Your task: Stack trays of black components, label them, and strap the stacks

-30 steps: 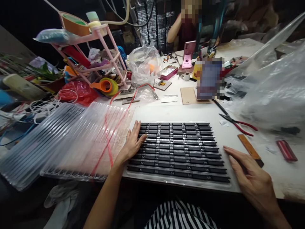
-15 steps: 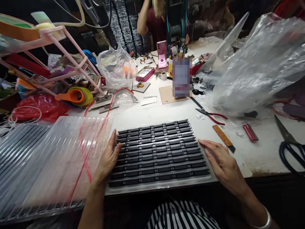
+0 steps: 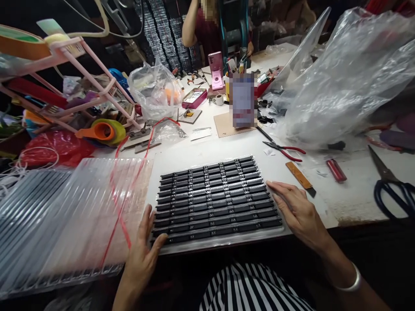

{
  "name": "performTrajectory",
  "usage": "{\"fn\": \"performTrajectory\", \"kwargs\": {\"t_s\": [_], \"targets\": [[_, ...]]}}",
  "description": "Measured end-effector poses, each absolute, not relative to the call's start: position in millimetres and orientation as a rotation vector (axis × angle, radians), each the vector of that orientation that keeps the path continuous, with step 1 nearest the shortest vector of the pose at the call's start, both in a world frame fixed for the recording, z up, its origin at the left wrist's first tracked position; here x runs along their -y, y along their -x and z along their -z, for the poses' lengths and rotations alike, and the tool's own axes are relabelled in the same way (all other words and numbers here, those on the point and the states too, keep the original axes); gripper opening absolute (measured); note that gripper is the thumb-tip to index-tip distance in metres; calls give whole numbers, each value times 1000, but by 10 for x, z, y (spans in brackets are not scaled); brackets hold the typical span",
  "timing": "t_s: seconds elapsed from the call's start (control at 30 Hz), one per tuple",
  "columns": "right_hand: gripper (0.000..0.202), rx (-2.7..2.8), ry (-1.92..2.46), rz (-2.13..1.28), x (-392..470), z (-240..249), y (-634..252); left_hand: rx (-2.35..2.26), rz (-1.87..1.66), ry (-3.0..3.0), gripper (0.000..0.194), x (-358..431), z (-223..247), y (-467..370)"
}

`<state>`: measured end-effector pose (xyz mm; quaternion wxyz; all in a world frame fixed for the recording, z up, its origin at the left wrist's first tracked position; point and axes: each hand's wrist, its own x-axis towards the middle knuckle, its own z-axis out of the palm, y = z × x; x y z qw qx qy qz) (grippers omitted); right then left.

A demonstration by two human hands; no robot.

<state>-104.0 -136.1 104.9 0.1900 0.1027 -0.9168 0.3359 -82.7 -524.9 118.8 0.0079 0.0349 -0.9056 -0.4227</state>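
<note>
A clear plastic tray (image 3: pixel 223 245) lies on the white table in front of me, filled with several rows of black ridged strips (image 3: pixel 210 201). My left hand (image 3: pixel 147 244) is at its lower left corner. The thumb touches the end of the lowest strips, while the fingers stretch up along the tray's side, apart from the thumb. Along the right edge rests my right hand (image 3: pixel 296 211), its fingers extended and its thumb held away from them. The undersides of both hands are hidden.
Stacked clear trays (image 3: pixel 81 216) with red ribbon stand at left, below a pink rack (image 3: pixel 103 93). Pliers (image 3: pixel 285 149), an orange cutter (image 3: pixel 300 178), a red lighter (image 3: pixel 336 170) and scissors (image 3: pixel 392 190) lie at right. A plastic bag (image 3: pixel 350 77) bulges behind them. Another person (image 3: pixel 207 34) sits opposite.
My left hand has slid down the tray's left edge to its lower corner. The tray's near left corner has shifted slightly right and away from me. My right hand stays at the right edge.
</note>
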Motion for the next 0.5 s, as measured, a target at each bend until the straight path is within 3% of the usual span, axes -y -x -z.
{"fn": "performTrajectory", "kwargs": {"t_s": [0.3, 0.5], "targets": [[31, 2499, -139, -1127, 1358, -1039, 1000, 2918, 1034, -63, 94, 5200, -1126, 536], [29, 2493, -93, -1120, 1375, -1047, 970, 2883, 858, 62, 90, 5147, -1089, 542]]}}
